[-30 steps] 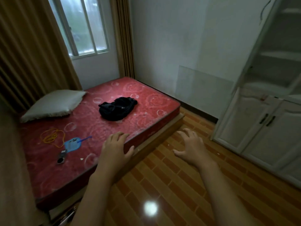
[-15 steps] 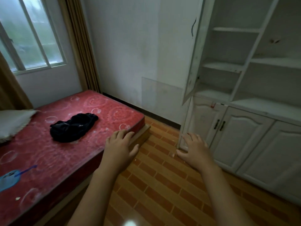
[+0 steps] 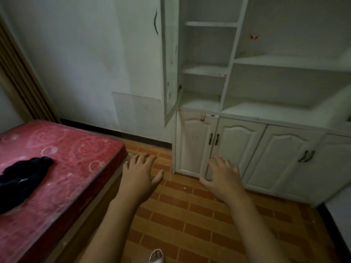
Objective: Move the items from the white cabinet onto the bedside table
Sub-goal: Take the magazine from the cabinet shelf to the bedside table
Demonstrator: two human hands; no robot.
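The person faced the white cabinet (image 3: 237,114) at the far right of the room, both arms stretched forward and low over the tiled floor (image 3: 190,215). The left hand (image 3: 139,174) was palm-down with its fingers spread loosely, holding nothing; the right hand (image 3: 223,176) was likewise open and empty, fingers fanned toward the lower doors (image 3: 235,147). The open shelves (image 3: 205,70) in view looked bare, and no items to be moved could be seen; whether any sat behind the closed doors or further right could not be told. The bedside table was not in view either. A red mattress (image 3: 62,162) with a dark garment (image 3: 22,175) lay at the near left.

The step in hand seemed to be the approach and search. Doing it well would mean closing in squarely, checking every shelf before reaching, then pulling a lower door by its black handles (image 3: 213,139) with one hand while the other stayed free to lift whatever is inside.
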